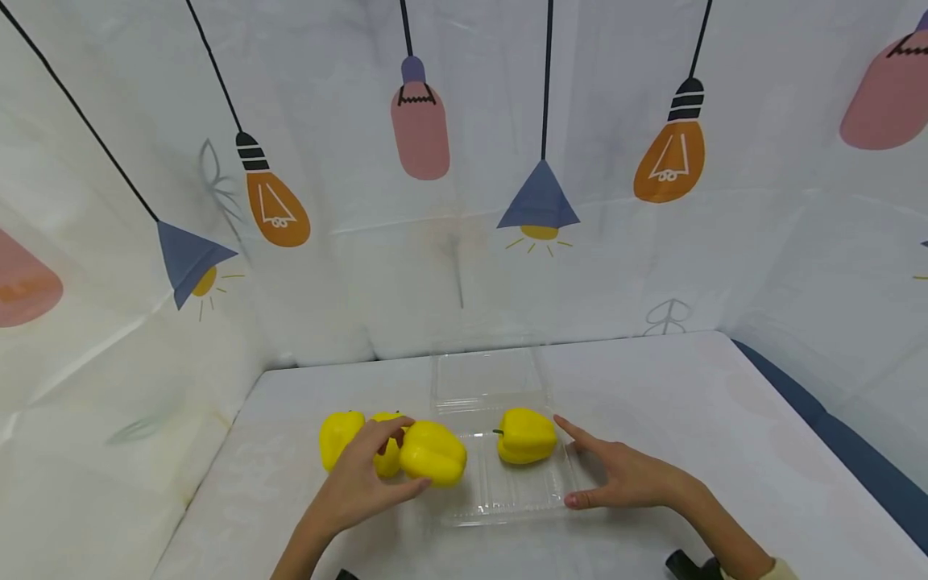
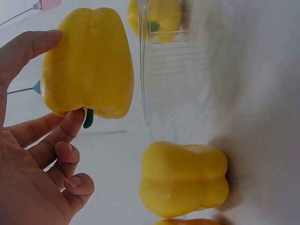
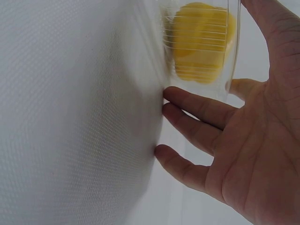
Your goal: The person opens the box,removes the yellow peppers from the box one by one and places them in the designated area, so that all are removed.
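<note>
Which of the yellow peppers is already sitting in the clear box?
The pepper beside the right hand. The left hand holds another pepper; two more peppers rest on the table, left of the box.

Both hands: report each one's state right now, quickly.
Left hand: holding a rounded, smooth yellow bell pepper between thumb and fingers.
Right hand: open, holding nothing, at the right side of the clear, rectangular plastic container.
</note>
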Tool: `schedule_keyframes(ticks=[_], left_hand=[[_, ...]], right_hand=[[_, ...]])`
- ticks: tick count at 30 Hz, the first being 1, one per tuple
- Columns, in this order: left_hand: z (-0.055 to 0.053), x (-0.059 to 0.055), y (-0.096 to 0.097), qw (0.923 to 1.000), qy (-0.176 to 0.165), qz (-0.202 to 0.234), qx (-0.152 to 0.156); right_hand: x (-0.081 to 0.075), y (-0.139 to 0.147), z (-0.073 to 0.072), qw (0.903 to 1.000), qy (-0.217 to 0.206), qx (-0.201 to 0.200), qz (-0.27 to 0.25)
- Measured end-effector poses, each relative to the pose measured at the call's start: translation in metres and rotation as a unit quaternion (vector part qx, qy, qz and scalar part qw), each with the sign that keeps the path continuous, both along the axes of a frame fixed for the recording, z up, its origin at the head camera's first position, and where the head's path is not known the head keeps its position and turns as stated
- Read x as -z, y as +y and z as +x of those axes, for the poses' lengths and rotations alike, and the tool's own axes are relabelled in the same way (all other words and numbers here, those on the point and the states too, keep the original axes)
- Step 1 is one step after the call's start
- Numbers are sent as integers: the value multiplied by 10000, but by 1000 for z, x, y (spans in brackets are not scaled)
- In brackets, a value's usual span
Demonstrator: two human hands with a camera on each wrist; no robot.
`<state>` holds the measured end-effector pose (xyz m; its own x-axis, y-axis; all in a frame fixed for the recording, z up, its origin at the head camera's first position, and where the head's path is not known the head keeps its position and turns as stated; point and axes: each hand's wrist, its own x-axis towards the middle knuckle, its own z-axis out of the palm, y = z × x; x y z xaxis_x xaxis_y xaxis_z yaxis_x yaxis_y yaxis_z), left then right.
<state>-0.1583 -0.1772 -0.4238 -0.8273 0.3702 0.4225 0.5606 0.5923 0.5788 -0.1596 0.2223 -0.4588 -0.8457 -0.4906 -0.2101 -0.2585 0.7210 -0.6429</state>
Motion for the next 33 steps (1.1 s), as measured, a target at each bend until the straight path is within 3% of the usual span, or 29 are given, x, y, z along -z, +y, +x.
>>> schedule_keyframes(ticks=[7,19,33], left_hand=[[1,0,-9,9998,-57,-101,-166],[9,-7,-30,9979,-557,-119,-296],[11,-5,-53,9976,-387,-282,492]], right_hand=[[1,0,0,10000,69,-22,14],[1,1,0,10000,61,-47,-24],[3,3,-1,10000,40,-69,-60]])
